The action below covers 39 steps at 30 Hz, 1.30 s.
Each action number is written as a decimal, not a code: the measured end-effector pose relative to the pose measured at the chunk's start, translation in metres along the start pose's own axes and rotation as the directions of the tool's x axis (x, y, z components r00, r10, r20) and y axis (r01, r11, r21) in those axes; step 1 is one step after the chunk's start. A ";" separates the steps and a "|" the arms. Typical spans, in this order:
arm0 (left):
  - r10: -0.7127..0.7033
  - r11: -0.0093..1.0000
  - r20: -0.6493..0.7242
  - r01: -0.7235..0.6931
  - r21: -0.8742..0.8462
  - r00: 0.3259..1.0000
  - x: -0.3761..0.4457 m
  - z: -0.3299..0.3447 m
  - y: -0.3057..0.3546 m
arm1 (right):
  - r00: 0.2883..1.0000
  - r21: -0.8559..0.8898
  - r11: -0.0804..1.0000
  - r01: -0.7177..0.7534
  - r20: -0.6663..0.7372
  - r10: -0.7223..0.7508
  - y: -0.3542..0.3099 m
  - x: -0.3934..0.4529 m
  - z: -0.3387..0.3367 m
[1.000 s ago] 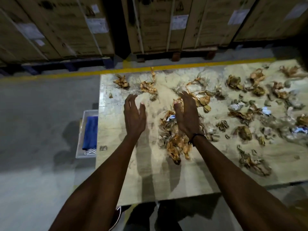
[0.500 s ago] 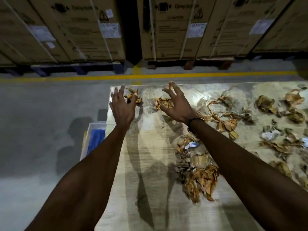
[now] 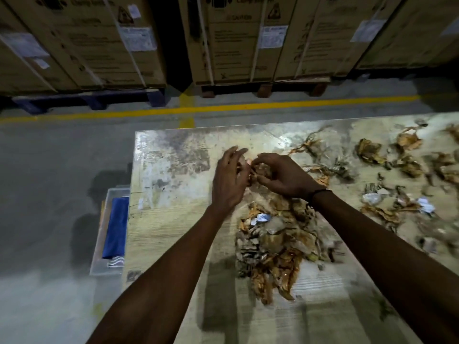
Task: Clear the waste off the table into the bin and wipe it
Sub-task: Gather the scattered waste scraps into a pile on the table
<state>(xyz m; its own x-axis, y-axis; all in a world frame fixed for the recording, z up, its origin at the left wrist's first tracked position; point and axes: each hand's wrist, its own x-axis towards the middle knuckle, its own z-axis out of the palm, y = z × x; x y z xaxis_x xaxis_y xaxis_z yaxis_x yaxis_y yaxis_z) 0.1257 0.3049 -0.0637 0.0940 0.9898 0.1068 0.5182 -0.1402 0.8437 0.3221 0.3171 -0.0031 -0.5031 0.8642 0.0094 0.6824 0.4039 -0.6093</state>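
Warehouse table [image 3: 173, 244]: far-left corner now bare; left hand [image 3: 229, 181], fingers straight, and right hand [image 3: 283, 178], fingers curled, cup gathered scraps [image 3: 258, 170] beside the waste heap [image 3: 275, 247].

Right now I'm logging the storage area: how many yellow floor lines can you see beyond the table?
2: a long yellow line runs across the floor past the table; a short yellow stripe crosses it between the pallets. More may lie outside the view.
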 end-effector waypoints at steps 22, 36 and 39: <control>0.058 0.995 0.366 -0.024 -0.098 0.929 0.019 0.035 0.047 | 0.975 0.162 0.978 -0.131 -0.160 0.157 0.063 -0.072 -0.020; -0.010 0.994 0.062 0.003 0.112 0.998 -0.078 0.027 0.041 | 0.928 0.129 0.932 -0.338 -0.118 0.353 0.072 -0.112 -0.015; -0.054 0.987 0.085 0.040 0.154 0.995 -0.078 0.054 0.055 | 0.950 0.125 0.954 -0.272 -0.126 0.287 0.054 -0.115 -0.003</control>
<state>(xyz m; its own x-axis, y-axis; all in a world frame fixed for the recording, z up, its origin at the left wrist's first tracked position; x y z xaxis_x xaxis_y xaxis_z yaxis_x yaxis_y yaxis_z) 0.1926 0.2189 -0.0540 0.1377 0.9903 0.0161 0.6463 -0.1022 0.7562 0.4184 0.2405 -0.0354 -0.2151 0.9744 -0.0657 0.7217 0.1133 -0.6829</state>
